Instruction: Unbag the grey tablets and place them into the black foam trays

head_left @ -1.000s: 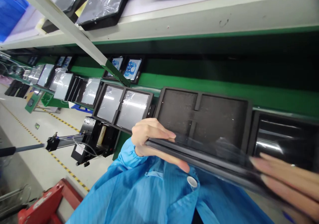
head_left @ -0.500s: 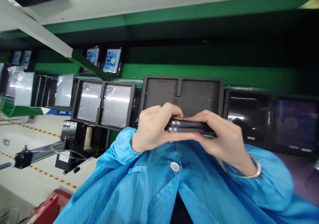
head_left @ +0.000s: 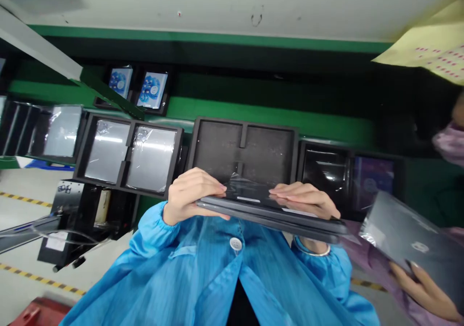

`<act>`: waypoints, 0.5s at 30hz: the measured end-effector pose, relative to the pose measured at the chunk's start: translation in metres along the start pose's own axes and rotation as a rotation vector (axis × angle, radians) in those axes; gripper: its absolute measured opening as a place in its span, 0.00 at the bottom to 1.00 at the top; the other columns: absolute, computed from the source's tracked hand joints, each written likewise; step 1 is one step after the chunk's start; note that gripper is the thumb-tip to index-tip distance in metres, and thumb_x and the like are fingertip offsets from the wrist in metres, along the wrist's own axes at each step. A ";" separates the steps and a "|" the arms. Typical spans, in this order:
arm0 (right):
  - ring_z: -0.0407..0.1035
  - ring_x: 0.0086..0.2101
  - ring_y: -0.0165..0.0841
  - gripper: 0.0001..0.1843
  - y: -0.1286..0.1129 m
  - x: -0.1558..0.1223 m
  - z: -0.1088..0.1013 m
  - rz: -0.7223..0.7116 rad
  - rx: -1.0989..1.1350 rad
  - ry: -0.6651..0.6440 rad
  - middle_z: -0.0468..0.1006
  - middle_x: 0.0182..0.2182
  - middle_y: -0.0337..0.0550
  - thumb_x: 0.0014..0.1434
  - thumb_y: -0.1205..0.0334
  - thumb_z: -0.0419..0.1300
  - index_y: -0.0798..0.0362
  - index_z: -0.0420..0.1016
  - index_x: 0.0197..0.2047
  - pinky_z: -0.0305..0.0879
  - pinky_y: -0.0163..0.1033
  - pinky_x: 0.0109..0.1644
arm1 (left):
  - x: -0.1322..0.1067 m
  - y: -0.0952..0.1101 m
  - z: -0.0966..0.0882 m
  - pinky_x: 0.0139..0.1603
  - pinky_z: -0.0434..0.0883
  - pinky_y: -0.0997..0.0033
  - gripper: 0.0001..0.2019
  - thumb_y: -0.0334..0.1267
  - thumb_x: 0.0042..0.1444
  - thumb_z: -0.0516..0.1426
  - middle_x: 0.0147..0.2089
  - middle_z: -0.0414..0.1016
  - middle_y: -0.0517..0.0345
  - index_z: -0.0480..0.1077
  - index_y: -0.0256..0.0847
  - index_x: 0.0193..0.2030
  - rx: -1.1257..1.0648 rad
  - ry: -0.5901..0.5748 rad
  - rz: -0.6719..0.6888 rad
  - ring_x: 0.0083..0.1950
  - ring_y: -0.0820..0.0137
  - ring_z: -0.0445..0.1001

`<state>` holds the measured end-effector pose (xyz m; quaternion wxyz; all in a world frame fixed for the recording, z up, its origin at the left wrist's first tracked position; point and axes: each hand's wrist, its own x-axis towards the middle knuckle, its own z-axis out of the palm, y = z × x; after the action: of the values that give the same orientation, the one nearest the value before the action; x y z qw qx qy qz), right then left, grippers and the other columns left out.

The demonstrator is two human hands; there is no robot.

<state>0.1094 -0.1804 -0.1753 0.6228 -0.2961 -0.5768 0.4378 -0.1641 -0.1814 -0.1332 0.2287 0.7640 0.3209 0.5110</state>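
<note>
Two dark tablets (head_left: 264,212), stacked one on the other, are held level in front of my blue coat. Loose clear film and white labels show on the upper one. At their left end my left hand (head_left: 194,195) is closed, fingers on top and thumb beneath. My right hand (head_left: 308,200) grips the right part, its fingers lying over the top face and the rest hidden below. Just beyond the tablets is a black two-compartment tray (head_left: 217,145), its front edge partly covered by them.
Left of it stands a tray (head_left: 125,174) with two film-covered tablets. To the right lies another tray (head_left: 348,171) with dark screens. A co-worker's hand (head_left: 424,287) holds a grey tablet (head_left: 406,234) close on my right. A green post (head_left: 108,94) slants above the line.
The stacked tablets have turned from narrow edge-on to long side facing me, top face showing. My hands are farther apart. A co-worker with a tablet has come into view at right.
</note>
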 end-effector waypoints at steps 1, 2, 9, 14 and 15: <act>0.83 0.33 0.44 0.12 0.002 -0.002 -0.003 -0.020 0.027 -0.013 0.84 0.32 0.45 0.70 0.54 0.62 0.50 0.85 0.47 0.83 0.49 0.34 | 0.003 0.001 0.003 0.33 0.79 0.67 0.17 0.47 0.57 0.71 0.33 0.86 0.55 0.79 0.38 0.45 0.015 0.018 0.025 0.34 0.63 0.87; 0.83 0.33 0.44 0.13 0.004 -0.004 -0.005 -0.025 0.043 -0.043 0.84 0.32 0.45 0.71 0.53 0.62 0.49 0.85 0.48 0.83 0.49 0.34 | 0.005 0.002 0.005 0.31 0.78 0.68 0.16 0.47 0.56 0.72 0.31 0.86 0.55 0.78 0.38 0.43 0.027 0.036 0.051 0.32 0.64 0.86; 0.82 0.35 0.46 0.13 0.004 -0.019 -0.008 0.083 -0.006 0.044 0.83 0.33 0.41 0.66 0.44 0.64 0.41 0.83 0.47 0.83 0.56 0.37 | 0.015 0.007 0.017 0.27 0.76 0.72 0.19 0.50 0.55 0.72 0.26 0.83 0.58 0.76 0.36 0.35 0.049 0.147 0.141 0.26 0.68 0.84; 0.80 0.33 0.46 0.09 0.004 -0.023 -0.011 0.129 -0.050 0.060 0.81 0.32 0.39 0.65 0.46 0.65 0.34 0.82 0.46 0.82 0.58 0.37 | 0.019 0.007 0.031 0.26 0.73 0.72 0.21 0.54 0.54 0.71 0.24 0.81 0.62 0.74 0.38 0.32 0.044 0.264 0.182 0.24 0.71 0.82; 0.80 0.34 0.46 0.08 0.005 -0.025 -0.015 0.158 -0.062 0.044 0.81 0.33 0.38 0.66 0.47 0.63 0.32 0.81 0.46 0.81 0.59 0.38 | 0.020 0.007 0.033 0.25 0.73 0.72 0.21 0.55 0.54 0.71 0.23 0.80 0.63 0.74 0.38 0.32 0.047 0.270 0.188 0.24 0.72 0.82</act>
<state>0.1247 -0.1984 -0.1936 0.5893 -0.3693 -0.5513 0.4609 -0.1265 -0.1723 -0.1276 0.1166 0.7202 0.2877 0.6204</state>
